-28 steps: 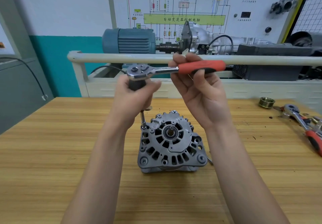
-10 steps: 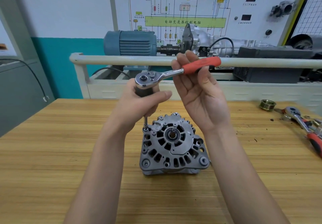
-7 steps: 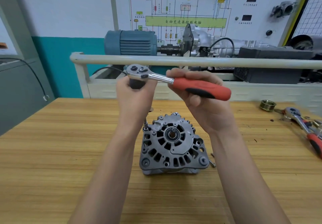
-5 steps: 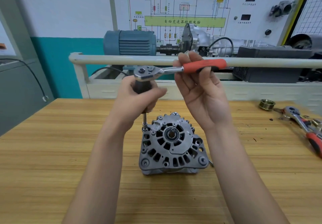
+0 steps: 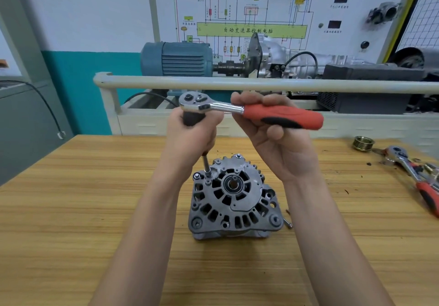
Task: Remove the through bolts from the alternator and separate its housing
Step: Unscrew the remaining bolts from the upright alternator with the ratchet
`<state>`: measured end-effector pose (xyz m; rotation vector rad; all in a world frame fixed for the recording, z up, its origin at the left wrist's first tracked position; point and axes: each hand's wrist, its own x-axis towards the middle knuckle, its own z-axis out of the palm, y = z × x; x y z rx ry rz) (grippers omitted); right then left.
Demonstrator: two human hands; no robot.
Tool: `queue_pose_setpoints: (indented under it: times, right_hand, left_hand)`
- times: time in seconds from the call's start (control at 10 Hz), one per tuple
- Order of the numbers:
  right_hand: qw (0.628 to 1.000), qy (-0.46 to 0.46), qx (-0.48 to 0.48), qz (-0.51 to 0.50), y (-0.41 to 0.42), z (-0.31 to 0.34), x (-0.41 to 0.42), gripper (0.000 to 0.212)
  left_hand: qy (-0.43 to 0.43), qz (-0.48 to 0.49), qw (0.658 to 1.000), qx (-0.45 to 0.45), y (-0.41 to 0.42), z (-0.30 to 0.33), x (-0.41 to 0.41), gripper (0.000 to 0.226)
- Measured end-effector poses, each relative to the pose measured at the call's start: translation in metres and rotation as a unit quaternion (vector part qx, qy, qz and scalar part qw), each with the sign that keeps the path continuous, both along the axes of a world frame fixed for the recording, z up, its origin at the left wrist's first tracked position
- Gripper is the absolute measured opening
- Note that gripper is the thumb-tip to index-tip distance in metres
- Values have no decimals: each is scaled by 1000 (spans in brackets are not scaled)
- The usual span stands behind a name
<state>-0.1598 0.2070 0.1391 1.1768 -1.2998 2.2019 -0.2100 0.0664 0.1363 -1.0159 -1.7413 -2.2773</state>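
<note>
Alternator point(image 5: 235, 201): centre frame, upright on bench point(image 5: 71, 210). Left hand point(image 5: 192, 137) grips the extension below the ratchet point(image 5: 249, 112); right hand point(image 5: 278, 134) grasps its red handle. Step: unscrewing upper-left through bolt. Next: keep socket seated, swing handle.

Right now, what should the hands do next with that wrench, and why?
Probably swing the ratchet handle again with the right hand. The socket sits on a bolt at the alternator's top-left, and the left hand steadies the extension.
</note>
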Motion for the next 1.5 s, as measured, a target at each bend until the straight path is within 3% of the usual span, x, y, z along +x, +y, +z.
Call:
queue_pose_setpoints:
  times: [0.3, 1.3, 1.5]
  right_hand:
    - [993, -51, -88, 54, -2, 2, 0, 31]
    - [997, -32, -54, 40, -11, -3, -2, 30]
    - [1000, -1, 6, 16, -6, -1, -2, 29]
  left_hand:
    - [28, 17, 999, 32, 2, 3, 6, 35]
    - [32, 7, 997, 66, -5, 1, -6, 41]
    - [52, -22, 997, 57, -8, -2, -10, 38]
